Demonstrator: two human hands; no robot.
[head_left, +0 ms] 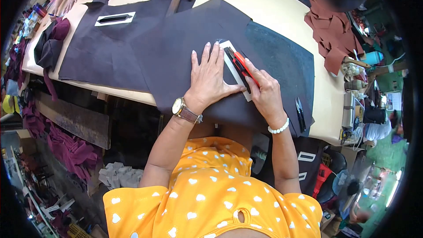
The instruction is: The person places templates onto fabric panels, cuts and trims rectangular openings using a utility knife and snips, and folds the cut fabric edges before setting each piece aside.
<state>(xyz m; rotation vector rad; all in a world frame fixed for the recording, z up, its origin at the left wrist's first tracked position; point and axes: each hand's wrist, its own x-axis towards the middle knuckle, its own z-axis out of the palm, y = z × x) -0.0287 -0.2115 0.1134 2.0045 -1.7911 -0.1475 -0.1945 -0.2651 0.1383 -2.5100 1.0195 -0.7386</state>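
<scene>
My left hand (208, 77) lies flat with its fingers spread on the dark fabric (167, 57), its thumb at the edge of a white rectangular frame (245, 89). In my right hand (265, 89) is a red cutter (240, 61), its tip at the upper part of the white frame's slot. Beneath the fabric's right part shows a dark mat (286, 61). Small black scissors (300, 114) rest near the mat's right edge. Farther left, another white frame (115, 19) with a dark slot lies on the fabric.
A hammer (175, 3) lies on the fabric at the back. Brown fabric pieces (330, 31) are heaped at the right of the cream table (277, 15). At the upper left, another person's hands (68, 2) rest near the table's edge.
</scene>
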